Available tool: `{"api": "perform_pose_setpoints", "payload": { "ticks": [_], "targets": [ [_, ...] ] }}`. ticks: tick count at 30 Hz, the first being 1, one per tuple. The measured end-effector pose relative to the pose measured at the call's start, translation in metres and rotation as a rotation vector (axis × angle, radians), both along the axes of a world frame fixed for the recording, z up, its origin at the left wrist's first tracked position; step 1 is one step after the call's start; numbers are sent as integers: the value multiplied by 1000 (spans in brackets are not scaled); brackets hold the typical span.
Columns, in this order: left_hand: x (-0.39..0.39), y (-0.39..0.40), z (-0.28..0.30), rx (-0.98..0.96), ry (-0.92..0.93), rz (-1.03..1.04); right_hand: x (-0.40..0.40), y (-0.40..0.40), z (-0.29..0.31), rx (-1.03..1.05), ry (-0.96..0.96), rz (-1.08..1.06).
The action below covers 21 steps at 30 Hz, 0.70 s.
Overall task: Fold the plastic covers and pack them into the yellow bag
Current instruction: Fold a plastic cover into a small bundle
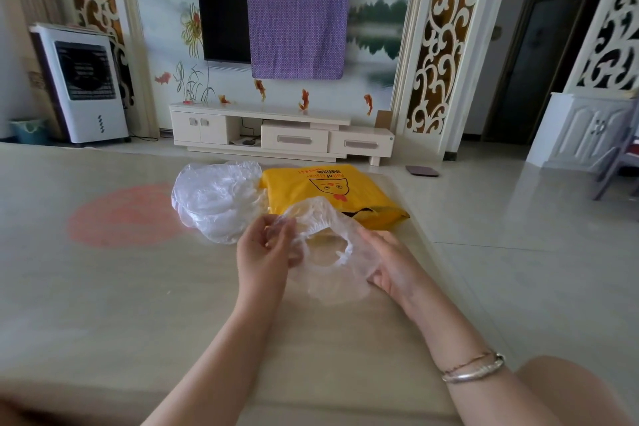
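Observation:
A clear plastic cover (323, 218) with an elastic rim hangs between my two hands above the table. My left hand (264, 252) pinches its left edge with curled fingers. My right hand (387, 263) holds its right side, partly wrapped in the film. Behind it lies the yellow bag (332, 190) with a printed cat face, flat on the table. A pile of several more clear plastic covers (214, 197) sits just left of the bag.
The beige table (121, 287) has a pink round mark at the left and its edge runs along the right, past the bag. Beyond stand a white TV cabinet (276, 135), a television half draped in purple cloth, and an air cooler (83, 83).

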<state>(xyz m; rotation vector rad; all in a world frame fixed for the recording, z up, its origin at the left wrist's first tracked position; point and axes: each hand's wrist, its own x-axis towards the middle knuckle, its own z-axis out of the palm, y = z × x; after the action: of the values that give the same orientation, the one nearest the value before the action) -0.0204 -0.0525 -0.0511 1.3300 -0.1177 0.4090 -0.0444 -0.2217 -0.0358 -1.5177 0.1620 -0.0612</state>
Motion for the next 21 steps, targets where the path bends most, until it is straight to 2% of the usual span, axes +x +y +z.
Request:
{"api": "perform_pose_setpoints", "payload": {
  "ticks": [8, 11, 13, 21],
  "targets": [
    [-5, -1, -2, 149, 70, 110, 9, -3, -5, -142, -168, -295],
    [-5, 1, -4, 161, 119, 161, 16, -11, -8, -332, -193, -392],
    [-5, 2, -6, 190, 143, 185, 20, -14, -10, -481, -200, -417],
    [-16, 13, -2, 499, 301, 87, 23, -17, -14, -744, -52, -310]
  ]
}}
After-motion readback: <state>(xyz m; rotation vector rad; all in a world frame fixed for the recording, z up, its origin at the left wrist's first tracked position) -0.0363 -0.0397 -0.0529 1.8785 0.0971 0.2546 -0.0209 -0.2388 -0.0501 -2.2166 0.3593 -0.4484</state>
